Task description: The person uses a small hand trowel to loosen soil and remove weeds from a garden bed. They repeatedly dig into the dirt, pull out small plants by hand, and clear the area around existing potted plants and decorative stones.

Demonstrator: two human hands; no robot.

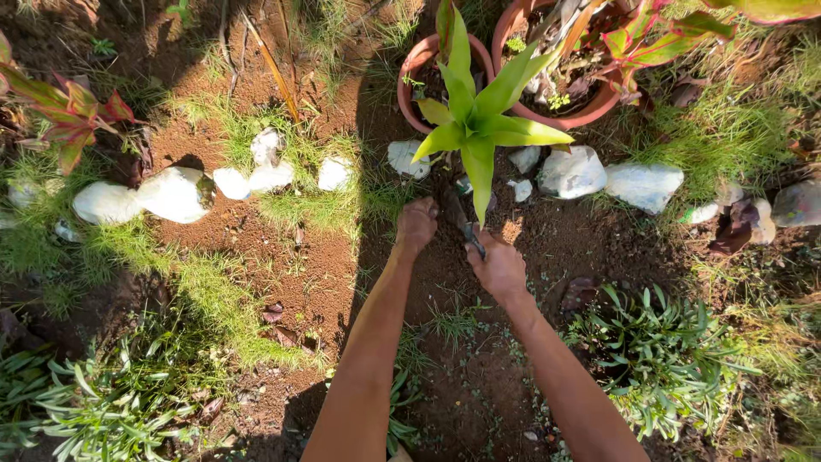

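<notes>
A bright green plant (473,128) with broad pointed leaves stands in the brown soil just in front of a row of white stones. My left hand (416,224) rests fist-like on the ground at the plant's base, fingers curled; I cannot see anything in it. My right hand (499,267) grips the handle of a dark digging tool (462,222), whose blade points into the soil under the leaves. The plant's base and the blade tip lie in shadow beneath the leaves.
Two terracotta pots (422,60) (564,115) stand behind the plant. White stones (175,192) (643,184) line the bed. A red-leaved plant (73,115) is at left. Low leafy clumps (663,359) (103,402) flank my arms, with grass patches (227,308) between.
</notes>
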